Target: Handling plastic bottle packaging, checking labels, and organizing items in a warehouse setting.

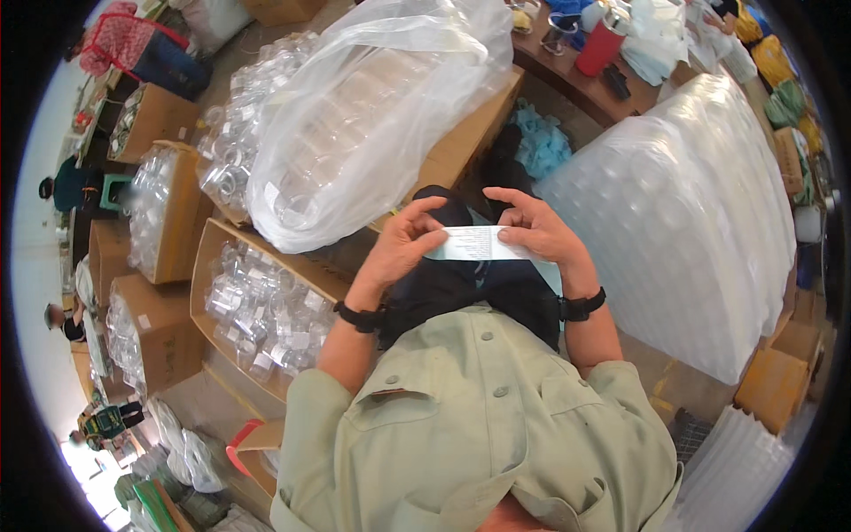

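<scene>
Above my lap, a small white label (pixel 470 243) with printed lines is stretched level between my two hands. My left hand (pixel 403 241) pinches its left end between thumb and fingers. The right end is gripped by my right hand (pixel 545 232), with the index finger raised off it. The label's underside is hidden. To the left of my left forearm stands an open cardboard box (pixel 206 306) full of clear plastic bottles (pixel 266 310), several with white labels on them.
A large clear bag of plastic containers (pixel 355 124) lies on boxes ahead. At the right stands a big wrapped stack (pixel 683 222). A red flask (pixel 603 43) is on a brown table (pixel 567 75). More boxes (pixel 164 332) and several people are at the left.
</scene>
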